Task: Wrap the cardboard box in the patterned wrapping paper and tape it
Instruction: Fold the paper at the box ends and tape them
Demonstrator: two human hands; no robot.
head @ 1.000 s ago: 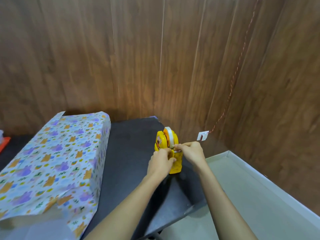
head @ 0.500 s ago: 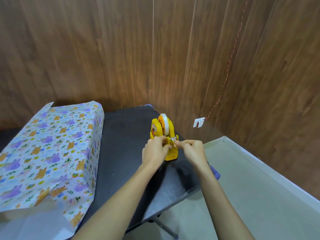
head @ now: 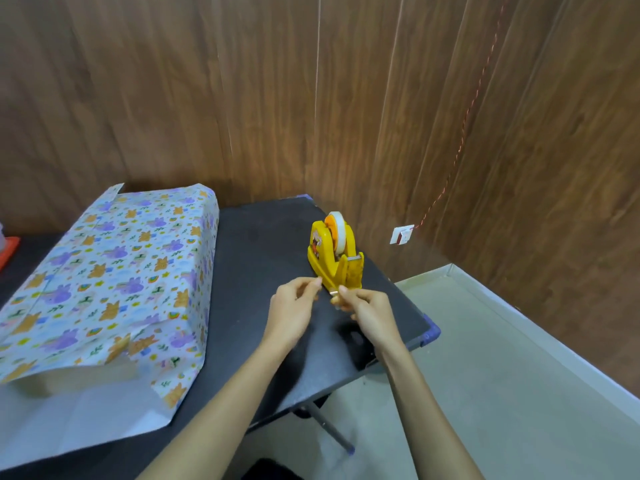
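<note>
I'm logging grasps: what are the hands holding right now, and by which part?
The left hand and right hand each pinch an end of a short tape strip before the yellow dispenser; the strip barely shows.

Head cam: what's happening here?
A person is wrapping a box at a black table. The left hand and right hand sit just in front of the yellow tape dispenser and appear to pinch a short clear tape strip between them; it is hard to see. The cardboard box lies to the left, covered in patterned wrapping paper, untouched. Its near end is not closed yet: a paper flap lies flat on the table.
</note>
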